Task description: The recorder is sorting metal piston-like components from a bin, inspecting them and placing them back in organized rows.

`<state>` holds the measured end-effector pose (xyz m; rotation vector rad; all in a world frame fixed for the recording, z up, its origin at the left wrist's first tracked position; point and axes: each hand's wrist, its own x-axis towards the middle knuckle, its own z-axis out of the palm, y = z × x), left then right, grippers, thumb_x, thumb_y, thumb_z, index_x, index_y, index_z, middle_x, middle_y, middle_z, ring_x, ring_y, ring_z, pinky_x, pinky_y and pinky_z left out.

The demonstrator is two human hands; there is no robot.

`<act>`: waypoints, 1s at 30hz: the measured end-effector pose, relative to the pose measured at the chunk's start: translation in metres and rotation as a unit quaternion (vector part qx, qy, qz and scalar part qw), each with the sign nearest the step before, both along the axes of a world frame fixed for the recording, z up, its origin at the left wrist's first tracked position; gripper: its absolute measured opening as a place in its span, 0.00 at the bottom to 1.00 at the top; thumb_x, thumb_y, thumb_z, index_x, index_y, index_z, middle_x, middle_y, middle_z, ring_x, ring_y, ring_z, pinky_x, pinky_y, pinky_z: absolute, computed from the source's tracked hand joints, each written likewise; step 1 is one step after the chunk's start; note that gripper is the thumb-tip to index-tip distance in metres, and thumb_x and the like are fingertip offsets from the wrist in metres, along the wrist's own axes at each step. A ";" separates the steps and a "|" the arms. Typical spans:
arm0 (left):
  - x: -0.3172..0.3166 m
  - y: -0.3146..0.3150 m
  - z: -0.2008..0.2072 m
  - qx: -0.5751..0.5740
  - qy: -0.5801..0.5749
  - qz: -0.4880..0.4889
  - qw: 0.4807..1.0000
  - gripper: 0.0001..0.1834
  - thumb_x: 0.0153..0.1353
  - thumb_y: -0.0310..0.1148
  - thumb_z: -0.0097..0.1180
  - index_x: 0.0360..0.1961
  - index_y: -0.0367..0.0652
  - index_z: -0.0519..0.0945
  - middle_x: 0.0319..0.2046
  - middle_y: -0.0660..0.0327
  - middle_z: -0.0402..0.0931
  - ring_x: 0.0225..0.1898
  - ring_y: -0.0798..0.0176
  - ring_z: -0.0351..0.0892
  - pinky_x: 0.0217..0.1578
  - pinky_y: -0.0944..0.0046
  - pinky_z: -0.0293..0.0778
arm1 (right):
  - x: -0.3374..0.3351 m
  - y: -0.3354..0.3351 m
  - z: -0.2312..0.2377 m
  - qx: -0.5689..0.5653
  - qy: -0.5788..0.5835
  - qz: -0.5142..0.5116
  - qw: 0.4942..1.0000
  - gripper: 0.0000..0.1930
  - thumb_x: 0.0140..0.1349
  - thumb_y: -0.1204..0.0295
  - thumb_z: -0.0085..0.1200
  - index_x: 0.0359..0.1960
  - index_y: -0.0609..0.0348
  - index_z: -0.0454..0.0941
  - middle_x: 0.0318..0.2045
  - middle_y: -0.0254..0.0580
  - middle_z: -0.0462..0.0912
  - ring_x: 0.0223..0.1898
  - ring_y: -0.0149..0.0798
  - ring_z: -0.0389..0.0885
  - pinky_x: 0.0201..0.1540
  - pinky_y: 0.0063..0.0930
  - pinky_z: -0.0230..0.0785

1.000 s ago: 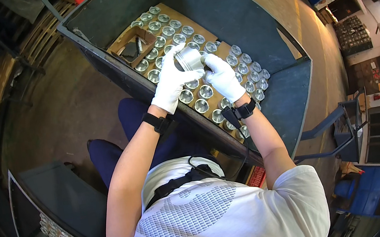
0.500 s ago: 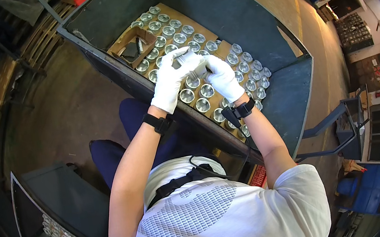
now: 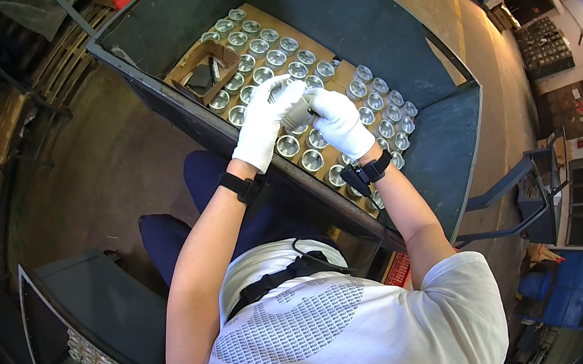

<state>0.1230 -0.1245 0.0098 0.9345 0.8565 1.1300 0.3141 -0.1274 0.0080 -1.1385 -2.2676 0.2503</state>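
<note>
A silver metal piston [image 3: 295, 117] is held between my two white-gloved hands, above the near side of a deep dark metal bin [image 3: 373, 20]. My left hand [image 3: 258, 127] wraps its far and left side. From the right, my right hand [image 3: 341, 124] closes its fingers on the piston's edge; its fingertips are partly hidden. Beneath them, rows of similar silver pistons [image 3: 312, 160] stand on a cardboard sheet [image 3: 324, 51], with their round hollow ends facing up.
An open cardboard box [image 3: 189, 64] with dark items sits in the bin's left part. The bin's near rim [image 3: 202, 116] runs below my wrists. A second dark cart [image 3: 93, 296] holding metal parts stands at lower left. Wooden pallets [image 3: 63, 72] lie at upper left.
The piston has turned in my hands, its side now more downward. My right fingers have shifted left and upward over its edge. The bin and its rows look unchanged.
</note>
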 end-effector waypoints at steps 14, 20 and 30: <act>0.003 0.001 -0.018 0.015 0.046 0.040 0.998 0.26 0.75 0.51 0.52 0.62 0.41 0.76 0.55 0.62 0.77 0.55 0.69 0.74 0.57 0.65 0.70 | -0.001 0.000 -0.008 -0.006 0.008 -0.011 1.000 0.22 0.46 0.83 0.62 0.46 0.57 0.82 0.42 0.48 0.85 0.43 0.56 0.83 0.46 0.40 0.78; 0.009 -0.001 -0.014 -0.022 -0.006 0.000 1.000 0.33 0.64 0.43 0.67 0.66 0.38 0.71 0.58 0.56 0.69 0.57 0.63 0.73 0.57 0.60 0.73 | 0.012 0.011 -0.036 -0.061 0.074 -0.007 0.995 0.21 0.51 0.86 0.59 0.48 0.58 0.82 0.45 0.47 0.86 0.46 0.50 0.85 0.50 0.36 0.78; 0.011 0.006 -0.028 0.096 0.183 0.030 0.978 0.53 0.40 0.40 0.80 0.70 0.41 0.68 0.60 0.48 0.68 0.62 0.50 0.71 0.61 0.54 0.72 | 0.013 0.019 -0.043 -0.090 0.154 0.034 0.983 0.24 0.56 0.88 0.59 0.57 0.59 0.79 0.48 0.44 0.86 0.50 0.40 0.86 0.53 0.30 0.77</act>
